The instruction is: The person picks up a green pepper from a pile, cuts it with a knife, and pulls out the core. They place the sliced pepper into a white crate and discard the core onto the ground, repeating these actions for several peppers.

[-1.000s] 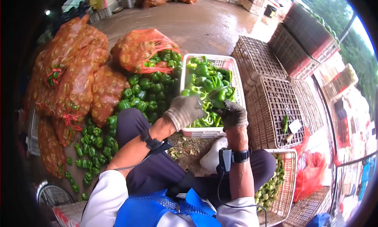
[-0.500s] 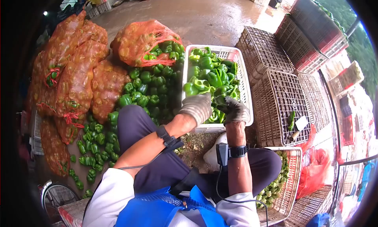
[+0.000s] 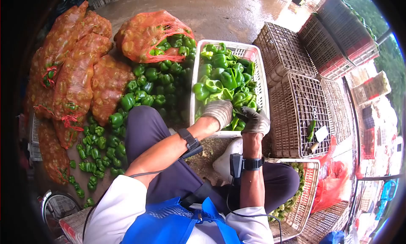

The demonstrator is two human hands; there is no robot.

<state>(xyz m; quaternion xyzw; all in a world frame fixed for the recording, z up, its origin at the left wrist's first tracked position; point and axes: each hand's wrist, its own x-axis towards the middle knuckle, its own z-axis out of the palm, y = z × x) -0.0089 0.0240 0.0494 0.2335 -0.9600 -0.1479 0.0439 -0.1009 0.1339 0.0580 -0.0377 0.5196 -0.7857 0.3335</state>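
My left hand (image 3: 219,111), in a pale striped glove, is curled over the near part of a white plastic crate (image 3: 195,89). Close beside it is my right hand (image 3: 256,122) in a darker grey glove, its fingers closed at the crate's near right corner. The fingertips of both hands nearly meet, and what they grip is hidden among the green peppers. Green bell peppers (image 3: 228,79) fill the crate, some whole and some split open with pale insides showing.
Loose bell peppers (image 3: 95,146) cover the floor at left, below an open orange mesh bag (image 3: 141,36) and full mesh sacks (image 3: 74,83). Stacked crates (image 3: 292,113) stand at right; on top lie a green pepper (image 3: 311,131) and a white piece (image 3: 321,134). A crate of green trimmings (image 3: 311,189) sits near my knee.
The view has shifted slightly. My left hand has turned a little and rests lower over the peppers; my right hand stays closed near the same corner. Some peppers by the left hand look rearranged.
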